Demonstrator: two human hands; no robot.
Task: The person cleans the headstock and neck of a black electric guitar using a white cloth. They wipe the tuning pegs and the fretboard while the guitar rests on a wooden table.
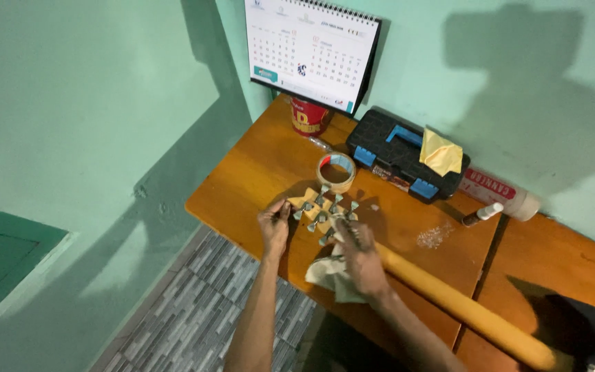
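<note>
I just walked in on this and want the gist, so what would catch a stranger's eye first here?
First, the two hands at the front edge of the orange wooden table: the left hand and the right hand work on a spiked head of wood blocks and metal bolts, fixed to a long wooden handle, with a white cloth under the right hand. Behind sit a tape roll and a black toolbox topped by a yellow cloth.

Mint-green corner with a wooden table

Two pale green walls (pixel 91 103) meet at a far corner, crossed by hard dark shadows from a strong light. An orange-brown wooden table (pixel 256 165) fills the corner; a desk calendar (pixel 311 52) leans on the far wall. Near left lies a grey patterned tile floor (pixel 194 303), with a darker green panel (pixel 1 262) at the left edge.
</note>
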